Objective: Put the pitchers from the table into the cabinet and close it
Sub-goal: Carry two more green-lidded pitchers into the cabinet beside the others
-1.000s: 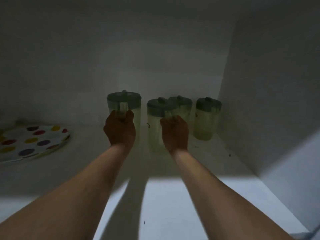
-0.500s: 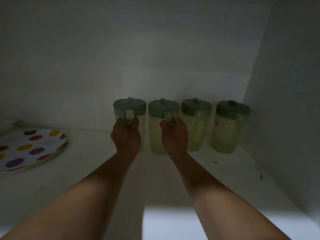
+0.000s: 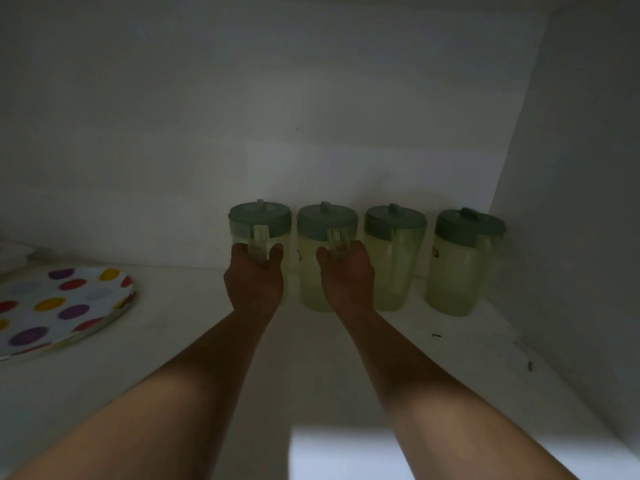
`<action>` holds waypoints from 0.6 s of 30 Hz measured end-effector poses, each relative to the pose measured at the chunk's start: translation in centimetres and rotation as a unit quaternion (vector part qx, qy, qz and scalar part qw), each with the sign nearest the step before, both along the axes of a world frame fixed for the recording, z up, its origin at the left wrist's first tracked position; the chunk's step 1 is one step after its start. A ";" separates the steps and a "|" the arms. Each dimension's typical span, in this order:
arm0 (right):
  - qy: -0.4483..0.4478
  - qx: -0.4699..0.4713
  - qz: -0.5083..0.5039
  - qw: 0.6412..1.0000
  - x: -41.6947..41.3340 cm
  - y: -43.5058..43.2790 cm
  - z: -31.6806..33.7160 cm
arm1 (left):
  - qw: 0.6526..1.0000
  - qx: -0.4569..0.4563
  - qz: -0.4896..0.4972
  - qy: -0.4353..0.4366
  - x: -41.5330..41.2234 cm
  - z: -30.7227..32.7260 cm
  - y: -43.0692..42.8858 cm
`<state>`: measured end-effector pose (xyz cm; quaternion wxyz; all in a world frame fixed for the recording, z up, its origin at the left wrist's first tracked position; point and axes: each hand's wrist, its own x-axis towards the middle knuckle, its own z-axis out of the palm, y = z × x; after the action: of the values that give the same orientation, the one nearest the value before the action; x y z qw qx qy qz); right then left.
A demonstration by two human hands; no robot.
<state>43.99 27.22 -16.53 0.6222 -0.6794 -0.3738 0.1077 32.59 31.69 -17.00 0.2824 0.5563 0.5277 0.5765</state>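
Several pale-green pitchers with dark-green lids stand in a row at the back of the dim cabinet shelf [image 3: 173, 341]. My left hand [image 3: 254, 282] is wrapped around the handle of the leftmost pitcher [image 3: 259, 218], which rests on the shelf. My right hand [image 3: 346, 275] holds the handle of the second pitcher [image 3: 311, 271], close beside it. To their right a third pitcher [image 3: 394, 265] and a fourth pitcher [image 3: 457, 271] stand untouched. The fourth is near the right wall.
A white plate with coloured dots [image 3: 59, 306] lies on the shelf at the left. The cabinet's right wall [image 3: 571, 237] closes in beside the last pitcher. The back wall is right behind the row. Small dark specks lie on the shelf at the right.
Both hands pushed their pitchers back and set them down in line with the other two. The view has moved closer into the cabinet.
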 end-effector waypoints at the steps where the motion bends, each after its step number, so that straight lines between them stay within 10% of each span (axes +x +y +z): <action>1: 0.000 -0.011 0.000 1.000 0.0 -0.3 0.1 | 1.000 -0.009 0.000 0.004 -0.1 -0.1 -0.1; 10: -0.065 -0.111 0.016 0.992 -1.1 -5.5 2.4 | 0.990 0.009 0.106 0.097 -1.2 2.5 -4.0; 18: -0.169 -0.176 -0.015 0.970 -3.6 -15.5 8.3 | 0.968 0.130 -0.018 0.214 -3.9 7.2 -12.1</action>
<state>40.41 11.68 -8.21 0.4225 -0.7919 -0.4385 0.0460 28.71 19.56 -9.79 0.0983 0.7082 0.4859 0.5028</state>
